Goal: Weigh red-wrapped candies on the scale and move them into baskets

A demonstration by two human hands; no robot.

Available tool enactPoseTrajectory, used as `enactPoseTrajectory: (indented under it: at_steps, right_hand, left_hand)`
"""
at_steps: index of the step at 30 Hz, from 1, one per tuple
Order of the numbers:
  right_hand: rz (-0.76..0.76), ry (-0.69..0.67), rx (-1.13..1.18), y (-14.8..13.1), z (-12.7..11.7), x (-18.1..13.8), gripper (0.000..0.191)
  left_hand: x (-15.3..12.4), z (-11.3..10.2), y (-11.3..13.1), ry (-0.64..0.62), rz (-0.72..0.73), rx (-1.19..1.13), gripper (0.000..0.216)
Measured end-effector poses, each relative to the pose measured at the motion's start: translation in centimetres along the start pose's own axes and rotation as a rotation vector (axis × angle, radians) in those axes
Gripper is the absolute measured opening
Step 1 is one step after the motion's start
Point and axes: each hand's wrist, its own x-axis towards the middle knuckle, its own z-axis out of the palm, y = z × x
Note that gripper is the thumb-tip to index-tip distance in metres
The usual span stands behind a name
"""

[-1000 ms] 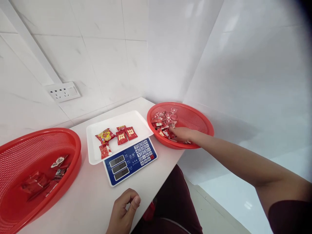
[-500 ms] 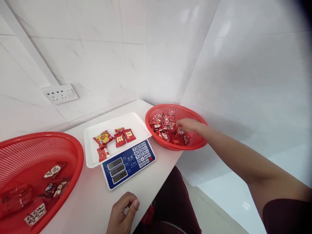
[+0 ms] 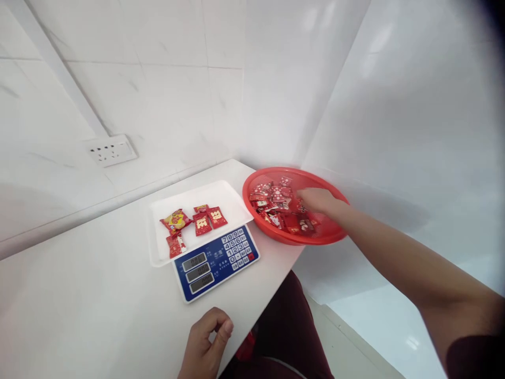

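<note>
My right hand [image 3: 317, 200] reaches into a red plastic basket [image 3: 329, 231], over small red snack packets [image 3: 280, 195]. Its fingers look bent together; the tips are blurred and partly hidden, so anything they hold cannot be made out. On the table my left hand [image 3: 207, 339] rests loosely curled, thumb close to the forefinger, with nothing visible in it. It lies just in front of a blue digital scale [image 3: 216, 263]. On the scale's white tray [image 3: 221, 192] sit several packets: a yellow-and-red one [image 3: 175, 220], red ones with pale lettering [image 3: 202, 224], and a red-and-white one [image 3: 176, 246].
The white table [image 3: 118, 295] meets a tiled wall [image 3: 165, 116] behind, which carries a socket panel [image 3: 111, 150]. A pale smooth wall [image 3: 414, 158] rises beside the basket on the right. My dark-clothed leg [image 3: 294, 321] is below the table edge.
The second red basket at the left has gone from view. My right hand stays in the right basket, slightly blurred. The view has shifted a little, and my left hand keeps its curled pose.
</note>
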Motion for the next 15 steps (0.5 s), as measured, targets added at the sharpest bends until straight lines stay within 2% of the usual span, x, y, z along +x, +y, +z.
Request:
enactPoseTrajectory:
  at_steps: [5, 8, 10, 13, 15]
  right_hand:
    - [-0.170, 0.064, 0.145, -3.7, 0.0, -4.3, 0.049]
    - [-0.309, 0.089, 0.311, -5.5, 1.9, -6.8, 0.055]
    - [-0.306, 0.124, 0.333, -6.2, 3.3, -7.7, 0.057]
    - [-0.260, 0.181, 0.258, -6.8, 4.9, -8.2, 0.060]
    - [-0.279, 0.199, 0.210, -6.9, 5.4, -8.3, 0.059]
  left_hand:
    - [0.3, -0.3, 0.5, -0.001, 0.061, 0.134, 0.031]
    - [0.3, -0.6, 1.3, 0.058, 0.062, 0.181, 0.030]
    - [0.4, -1.3, 2.1, 0.119, 0.064, 0.214, 0.030]
    - [0.5, -4.4, 4.1, 0.285, 0.125, 0.411, 0.023]
    - [0.4, -8.1, 5.4, 0.524, 0.161, 0.687, 0.019]
